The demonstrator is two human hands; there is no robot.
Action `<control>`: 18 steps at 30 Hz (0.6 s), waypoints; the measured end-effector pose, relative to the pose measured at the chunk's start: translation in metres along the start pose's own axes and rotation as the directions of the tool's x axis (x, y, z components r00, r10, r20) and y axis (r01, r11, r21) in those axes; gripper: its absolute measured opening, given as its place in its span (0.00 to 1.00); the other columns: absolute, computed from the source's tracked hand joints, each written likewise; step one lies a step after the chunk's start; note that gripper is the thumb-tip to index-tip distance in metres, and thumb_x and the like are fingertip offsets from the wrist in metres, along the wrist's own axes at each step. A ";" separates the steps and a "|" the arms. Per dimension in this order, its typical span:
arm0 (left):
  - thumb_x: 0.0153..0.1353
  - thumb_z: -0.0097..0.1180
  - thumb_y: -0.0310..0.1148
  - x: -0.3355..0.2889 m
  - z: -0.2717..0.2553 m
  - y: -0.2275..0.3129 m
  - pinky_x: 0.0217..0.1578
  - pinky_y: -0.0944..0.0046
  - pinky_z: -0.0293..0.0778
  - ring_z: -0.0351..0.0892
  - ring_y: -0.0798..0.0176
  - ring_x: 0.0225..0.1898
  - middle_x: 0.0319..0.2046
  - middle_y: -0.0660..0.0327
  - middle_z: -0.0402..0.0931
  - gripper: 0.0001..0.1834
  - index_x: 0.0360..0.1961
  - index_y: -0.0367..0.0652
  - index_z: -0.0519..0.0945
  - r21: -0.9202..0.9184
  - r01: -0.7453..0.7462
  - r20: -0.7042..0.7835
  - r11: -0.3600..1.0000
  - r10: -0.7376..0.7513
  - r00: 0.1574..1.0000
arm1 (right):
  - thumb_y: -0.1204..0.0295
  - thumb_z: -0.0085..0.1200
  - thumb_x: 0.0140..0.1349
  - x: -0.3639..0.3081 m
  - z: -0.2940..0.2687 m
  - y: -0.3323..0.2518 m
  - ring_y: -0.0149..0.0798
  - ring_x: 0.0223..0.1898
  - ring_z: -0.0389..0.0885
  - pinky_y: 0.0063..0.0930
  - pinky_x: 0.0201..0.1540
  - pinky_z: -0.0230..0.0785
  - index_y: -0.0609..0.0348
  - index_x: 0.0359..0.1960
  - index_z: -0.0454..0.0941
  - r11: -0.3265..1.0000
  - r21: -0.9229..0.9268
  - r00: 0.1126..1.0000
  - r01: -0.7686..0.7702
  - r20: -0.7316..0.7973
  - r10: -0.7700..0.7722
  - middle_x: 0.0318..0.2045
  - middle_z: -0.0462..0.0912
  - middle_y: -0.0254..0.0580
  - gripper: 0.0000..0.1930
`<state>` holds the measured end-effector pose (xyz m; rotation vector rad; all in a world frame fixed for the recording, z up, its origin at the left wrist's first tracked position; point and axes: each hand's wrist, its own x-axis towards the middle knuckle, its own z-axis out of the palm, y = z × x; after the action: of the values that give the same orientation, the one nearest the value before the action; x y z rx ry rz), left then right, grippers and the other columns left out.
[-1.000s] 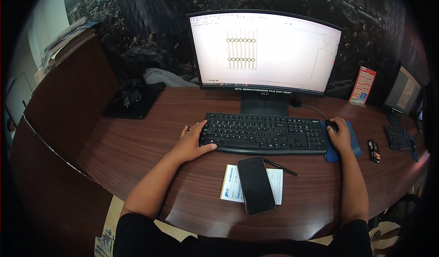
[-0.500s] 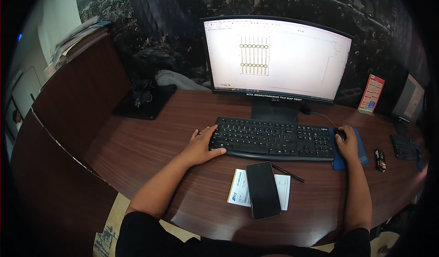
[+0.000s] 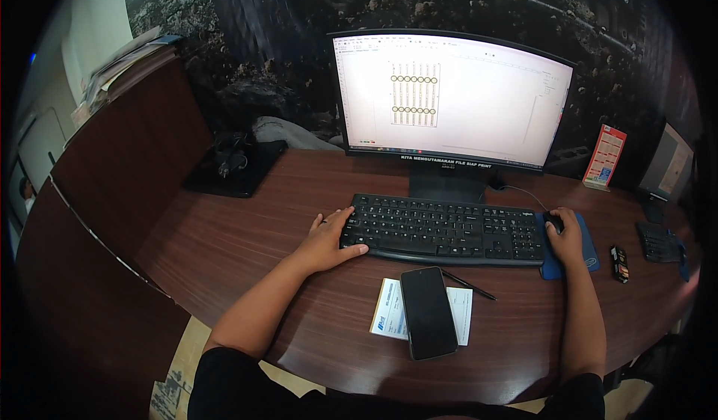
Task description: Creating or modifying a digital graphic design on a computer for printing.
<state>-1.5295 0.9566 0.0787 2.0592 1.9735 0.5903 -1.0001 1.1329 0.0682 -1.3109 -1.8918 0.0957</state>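
Observation:
My left hand (image 3: 327,242) rests at the left end of a black keyboard (image 3: 441,229), fingers apart, with the fingertips at its edge and the thumb along the near corner. On the right, my right hand (image 3: 568,234) is wrapped over a black computer mouse (image 3: 552,219), which shows only in part. Under the mouse lies a blue mouse pad (image 3: 587,248). Behind the keyboard stands a curved monitor (image 3: 486,106) whose bright screen shows a small block of repeated columns with round marks.
A dark phone (image 3: 428,313) lies on a printed paper pad (image 3: 387,311), with a black pen (image 3: 470,284) beside it. To the right are a small black case (image 3: 619,263), a red desk calendar (image 3: 604,157) and a second monitor (image 3: 671,162). A black stand (image 3: 235,167) sits at left, near stacked papers (image 3: 127,68).
The whole view has shifted very slightly. Both hands keep their places on the keyboard edge and the mouse.

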 end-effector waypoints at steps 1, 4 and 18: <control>0.58 0.66 0.58 0.000 0.000 0.000 0.74 0.37 0.38 0.58 0.43 0.74 0.71 0.40 0.60 0.54 0.75 0.38 0.54 0.001 0.001 0.002 1.000 -0.001 1.000 | 0.78 0.63 0.55 0.000 0.000 0.001 0.55 0.59 0.78 0.40 0.61 0.70 0.62 0.45 0.80 1.000 0.008 1.000 -0.002 0.004 0.002 0.54 0.79 0.53 0.15; 0.58 0.66 0.58 0.000 0.001 0.000 0.74 0.38 0.38 0.58 0.43 0.74 0.71 0.40 0.60 0.54 0.75 0.38 0.54 0.008 0.004 0.001 1.000 -0.004 1.000 | 0.77 0.63 0.55 0.000 0.001 0.004 0.55 0.59 0.77 0.41 0.61 0.70 0.62 0.45 0.81 1.000 -0.010 1.000 0.009 0.005 -0.009 0.54 0.79 0.53 0.15; 0.59 0.62 0.63 -0.001 -0.001 0.001 0.74 0.38 0.39 0.53 0.42 0.76 0.70 0.36 0.60 0.55 0.74 0.35 0.56 -0.007 -0.006 -0.006 1.000 0.006 1.000 | 0.78 0.63 0.55 0.000 0.002 0.004 0.55 0.59 0.77 0.41 0.61 0.70 0.63 0.45 0.80 1.000 -0.002 1.000 0.006 -0.001 -0.006 0.52 0.80 0.52 0.15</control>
<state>-1.5289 0.9553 0.0804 2.0627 1.9661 0.6050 -0.9987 1.1352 0.0653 -1.3061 -1.8953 0.0894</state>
